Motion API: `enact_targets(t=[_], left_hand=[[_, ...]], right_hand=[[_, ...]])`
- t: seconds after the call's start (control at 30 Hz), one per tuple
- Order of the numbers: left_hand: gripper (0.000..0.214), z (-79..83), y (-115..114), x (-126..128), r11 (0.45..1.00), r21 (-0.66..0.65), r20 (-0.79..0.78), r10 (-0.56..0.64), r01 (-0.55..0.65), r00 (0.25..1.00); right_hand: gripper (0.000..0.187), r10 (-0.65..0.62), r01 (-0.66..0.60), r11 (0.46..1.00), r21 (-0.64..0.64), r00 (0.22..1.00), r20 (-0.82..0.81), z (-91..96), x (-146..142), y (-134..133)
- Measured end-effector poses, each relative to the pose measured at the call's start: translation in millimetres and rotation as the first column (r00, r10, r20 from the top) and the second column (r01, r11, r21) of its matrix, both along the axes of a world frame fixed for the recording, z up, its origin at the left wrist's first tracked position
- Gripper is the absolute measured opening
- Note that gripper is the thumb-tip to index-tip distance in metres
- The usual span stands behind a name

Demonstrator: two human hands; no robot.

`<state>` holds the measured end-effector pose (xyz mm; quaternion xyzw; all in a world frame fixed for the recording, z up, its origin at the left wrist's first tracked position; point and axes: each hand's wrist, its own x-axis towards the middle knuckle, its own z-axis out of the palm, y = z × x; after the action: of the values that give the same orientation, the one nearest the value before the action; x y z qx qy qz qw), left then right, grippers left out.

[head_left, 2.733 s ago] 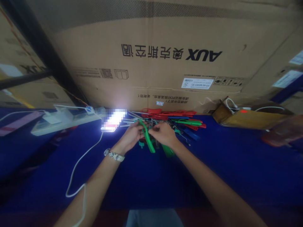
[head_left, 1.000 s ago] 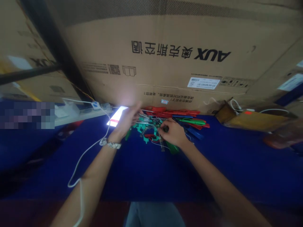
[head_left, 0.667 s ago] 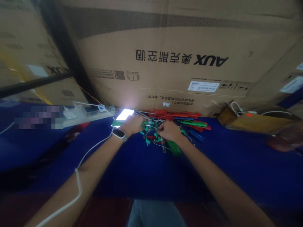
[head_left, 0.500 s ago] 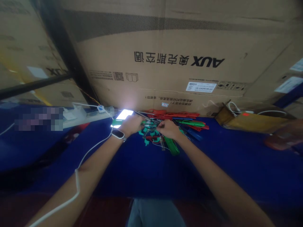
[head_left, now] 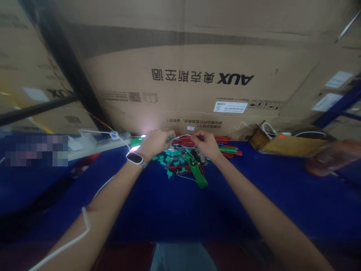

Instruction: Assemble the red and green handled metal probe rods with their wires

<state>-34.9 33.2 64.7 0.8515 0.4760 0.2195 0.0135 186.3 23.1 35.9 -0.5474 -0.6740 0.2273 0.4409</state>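
Note:
My left hand (head_left: 156, 143), with a watch at the wrist, is closed on a small green piece (head_left: 170, 137) whose kind I cannot make out. From it a thin white wire (head_left: 182, 136) runs across to my right hand (head_left: 207, 145), whose fingers are pinched at its other end. Below both hands lies a pile of small teal plastic pieces (head_left: 162, 159). A long green plastic casing (head_left: 199, 176) rests on the pile's near side, beside a red casing (head_left: 180, 169). More red casings (head_left: 224, 139) lie behind and to the right, with a light green one (head_left: 229, 149) among them.
A lit phone (head_left: 134, 149) is partly behind my left wrist. A power strip (head_left: 98, 146) and white cable (head_left: 84, 233) are at left; the cable crosses my left forearm. A cut-open carton (head_left: 296, 145) holding cables stands right. A large cardboard box (head_left: 183, 90) walls the back.
Both hands have lifted away from the pile and moved slightly apart, with a white wire now stretched between them. More of the teal pieces and the green casing shows. The view has shifted slightly.

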Motion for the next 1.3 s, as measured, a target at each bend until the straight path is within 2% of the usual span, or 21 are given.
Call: enact_targets(t=[0.07,0.2,0.33,0.47,0.57,0.67,0.77,0.83,0.9,0.93,1.0,1.07,1.13,1.17,1.2,1.23,1.27,1.3], left_hand=[[0.017,-1.7,9.2,5.9,1.000,0.005,-0.032,0.004,-0.004,0.999],[0.023,-12.0,36.9,17.7,1.000,-0.021,-0.059,0.022,-0.024,0.998],[0.022,-24.2,62.4,25.2,0.996,-0.083,-0.052,0.021,-0.025,0.998],[0.016,-34.9,73.0,22.9,0.993,-0.115,-0.071,0.006,-0.014,0.997],[0.016,-37.6,69.9,16.4,0.987,-0.157,0.015,-0.014,0.016,1.000],[0.016,-34.4,57.5,11.2,0.991,-0.130,0.088,-0.010,0.022,0.996],[0.011,-28.5,36.1,12.9,0.995,-0.094,0.174,-0.001,0.018,0.985],[0.012,-24.6,18.5,19.7,0.995,-0.096,0.295,-0.001,0.031,0.955],[0.020,-21.1,0.8,31.0,0.987,-0.128,0.475,-0.022,0.093,0.880],[0.024,-19.5,-7.4,37.9,0.977,-0.145,0.585,-0.040,0.153,0.810],[0.030,-17.0,-21.2,52.6,0.962,-0.148,0.811,-0.015,0.230,0.586],[0.030,-16.3,-31.1,66.1,0.941,-0.137,0.950,0.037,0.308,0.309],[0.029,-18.2,-37.2,75.7,0.915,-0.142,0.990,0.129,0.377,0.058],[0.029,-20.3,-39.0,78.7,0.905,-0.150,0.984,0.176,0.398,-0.029],[0.030,-23.0,-40.2,80.4,0.897,-0.167,0.973,0.218,0.410,-0.080],[0.032,-26.4,-40.8,81.0,0.892,-0.188,0.965,0.246,0.411,-0.092],[0.033,-30.1,-40.8,80.6,0.889,-0.212,0.963,0.261,0.405,-0.067],[0.035,-34.1,-40.3,79.7,0.885,-0.243,0.965,0.263,0.396,0.005]], right_hand=[[0.026,-0.010,0.014,1.000,-0.028,0.991,0.132,2.2,8.3,6.9],[0.022,-0.049,0.081,0.995,-0.066,0.919,0.390,0.3,23.5,26.4],[0.017,-0.059,0.114,0.990,-0.086,0.874,0.483,-8.4,31.2,47.2],[0.018,-0.001,0.061,0.994,-0.092,0.839,0.544,-19.7,29.7,53.9],[0.021,0.069,-0.025,0.996,-0.087,0.831,0.552,-28.6,27.6,49.2],[0.028,0.118,-0.119,0.992,-0.033,0.846,0.520,-35.9,27.6,40.5],[0.041,0.062,-0.101,0.993,0.059,0.882,0.467,-37.5,27.3,26.4],[0.038,0.029,-0.085,0.988,0.130,0.923,0.384,-35.5,24.1,12.4],[0.032,0.085,-0.134,0.972,0.194,0.967,0.241,-32.8,17.1,-5.4],[0.031,0.154,-0.188,0.959,0.211,0.974,0.168,-31.7,12.2,-15.3],[0.029,0.258,-0.271,0.939,0.211,0.962,0.088,-30.8,0.8,-35.3],[0.024,0.307,-0.306,0.939,0.157,0.952,0.017,-31.9,-9.9,-53.0],[0.022,0.332,-0.327,0.943,0.068,0.940,-0.076,-33.9,-16.2,-66.3],[0.024,0.328,-0.327,0.945,0.026,0.936,-0.131,-34.9,-16.7,-71.2],[0.025,0.314,-0.319,0.948,0.000,0.934,-0.172,-35.7,-15.2,-75.0],[0.026,0.291,-0.298,0.955,-0.009,0.937,-0.196,-36.3,-11.8,-77.9],[0.026,0.259,-0.266,0.964,-0.008,0.944,-0.203,-36.6,-6.6,-80.1],[0.026,0.229,-0.233,0.972,0.004,0.954,-0.193,-36.9,0.2,-81.9]])
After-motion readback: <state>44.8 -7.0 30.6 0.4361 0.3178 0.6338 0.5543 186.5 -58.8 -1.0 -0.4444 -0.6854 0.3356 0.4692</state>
